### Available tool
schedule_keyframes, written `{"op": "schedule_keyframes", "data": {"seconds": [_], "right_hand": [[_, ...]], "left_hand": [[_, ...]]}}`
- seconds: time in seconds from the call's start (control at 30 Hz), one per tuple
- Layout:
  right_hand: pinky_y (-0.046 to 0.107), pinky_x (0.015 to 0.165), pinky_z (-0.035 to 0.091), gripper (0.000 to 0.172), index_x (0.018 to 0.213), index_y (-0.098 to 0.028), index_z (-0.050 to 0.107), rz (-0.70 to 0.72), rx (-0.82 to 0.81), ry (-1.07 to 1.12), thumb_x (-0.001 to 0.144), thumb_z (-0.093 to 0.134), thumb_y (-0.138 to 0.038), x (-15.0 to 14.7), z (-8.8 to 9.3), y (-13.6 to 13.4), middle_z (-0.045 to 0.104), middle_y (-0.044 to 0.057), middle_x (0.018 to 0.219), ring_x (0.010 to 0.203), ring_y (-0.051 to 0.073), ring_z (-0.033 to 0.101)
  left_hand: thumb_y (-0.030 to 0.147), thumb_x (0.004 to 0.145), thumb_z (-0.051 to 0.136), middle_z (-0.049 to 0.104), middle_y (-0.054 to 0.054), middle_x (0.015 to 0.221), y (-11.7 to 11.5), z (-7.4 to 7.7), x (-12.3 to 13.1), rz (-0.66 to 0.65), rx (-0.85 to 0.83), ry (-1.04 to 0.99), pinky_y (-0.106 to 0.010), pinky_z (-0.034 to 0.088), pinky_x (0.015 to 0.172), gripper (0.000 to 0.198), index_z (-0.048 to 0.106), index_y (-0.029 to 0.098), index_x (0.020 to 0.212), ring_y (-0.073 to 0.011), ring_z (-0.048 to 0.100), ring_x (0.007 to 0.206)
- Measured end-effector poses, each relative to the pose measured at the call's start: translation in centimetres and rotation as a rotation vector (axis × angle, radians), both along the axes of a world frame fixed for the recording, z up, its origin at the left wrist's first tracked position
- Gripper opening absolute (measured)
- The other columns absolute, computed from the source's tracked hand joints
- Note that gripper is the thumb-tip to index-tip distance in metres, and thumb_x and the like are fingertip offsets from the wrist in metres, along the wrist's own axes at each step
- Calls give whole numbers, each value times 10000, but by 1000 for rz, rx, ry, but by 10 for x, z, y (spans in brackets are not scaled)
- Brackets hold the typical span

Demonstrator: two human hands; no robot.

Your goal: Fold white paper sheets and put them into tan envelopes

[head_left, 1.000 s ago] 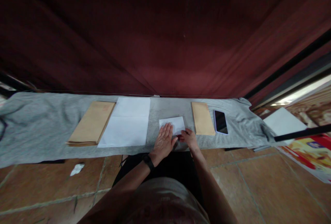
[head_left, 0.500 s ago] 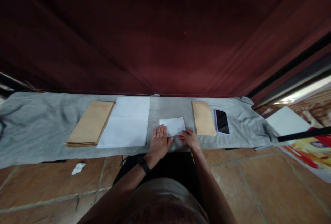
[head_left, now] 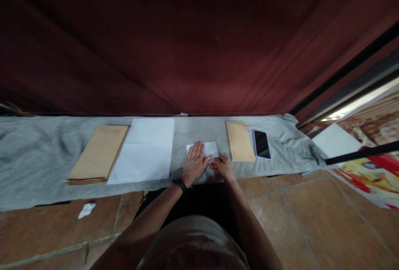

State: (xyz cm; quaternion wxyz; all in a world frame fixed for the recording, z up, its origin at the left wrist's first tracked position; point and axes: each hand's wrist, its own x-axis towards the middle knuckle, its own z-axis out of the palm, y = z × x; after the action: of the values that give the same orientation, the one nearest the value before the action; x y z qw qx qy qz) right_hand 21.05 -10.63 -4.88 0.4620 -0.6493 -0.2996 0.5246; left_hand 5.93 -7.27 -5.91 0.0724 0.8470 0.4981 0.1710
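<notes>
In the head view, the paper (head_left: 211, 149) lies flat on the grey cloth (head_left: 202, 128), close in front of the person and between two brown stacks. The left hand (head_left: 193, 162) is open, palm down, its fingers laid out over the left part of the paper; a dark band (head_left: 180, 184) circles that wrist. The right hand (head_left: 222, 166) is at the near right corner, fingers curled in – whether they pinch the edge or only rest against it, I cannot tell.

To the left lie white sheets (head_left: 149, 145) with a crease across them, and beside those the larger brown stack (head_left: 99, 151). To the right come the smaller brown stack (head_left: 240, 141) and then a phone (head_left: 262, 144), screen up, just beside it.

The paper should handle as something very light, and it looks folded, so probably stiffer than a single sheet though easily bent. It could slide or turn on the cloth if pushed from one side, and a hard grip would likely crumple it – best kept down with a flat palm and taken by a corner or along the near edge, between thumb and fingertips
</notes>
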Motion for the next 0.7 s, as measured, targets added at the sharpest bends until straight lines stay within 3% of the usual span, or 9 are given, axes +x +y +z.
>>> {"op": "schedule_keyframes", "data": {"seconds": [0.23,0.33,0.47,0.57,0.63,0.7], "right_hand": [[267,525,550,292,893,-211,613,-66,120,-118,785,604,-483,-2,11,-7,673,7,716,620,177,651],[289,671,561,322,944,-204,621,-136,216,-225,847,544,-501,5,33,-1,687,23,801,735,186,655],[328,833,531,344,1087,-199,662,-223,475,-628,953,464,-446,16,74,7,734,75,970,910,222,676],[356,942,507,331,1161,-213,680,-118,633,-848,996,438,-367,12,86,5,732,95,1122,1044,235,672],[372,983,501,332,1200,-222,687,39,703,-940,1007,426,-293,3,78,-1,726,94,1175,1078,232,668],[387,1019,496,357,1255,-232,677,211,753,-993,1004,423,-224,-8,58,-11,717,87,1221,1113,227,660]], "left_hand": [[446,1040,314,346,-216,1595,-18,1,-33,83,15,-48,-488,288,1221,643,324,34,1533,-292,276,1511],[416,1052,297,363,-197,1593,-24,1,-43,66,13,-149,-470,344,1200,603,318,60,1539,-269,306,1502],[386,1059,294,450,-153,1552,-24,1,-48,68,-33,-309,-428,375,1194,540,380,112,1516,-221,368,1474],[373,1061,285,548,-107,1478,-22,3,-50,86,-88,-443,-417,400,1182,482,478,172,1453,-193,459,1414],[378,1059,289,599,-93,1423,-21,5,-51,91,-122,-525,-413,411,1173,464,535,185,1401,-188,512,1368],[385,1054,300,634,-91,1378,-21,5,-53,120,-146,-603,-410,428,1158,455,576,183,1354,-190,555,1324]]}}
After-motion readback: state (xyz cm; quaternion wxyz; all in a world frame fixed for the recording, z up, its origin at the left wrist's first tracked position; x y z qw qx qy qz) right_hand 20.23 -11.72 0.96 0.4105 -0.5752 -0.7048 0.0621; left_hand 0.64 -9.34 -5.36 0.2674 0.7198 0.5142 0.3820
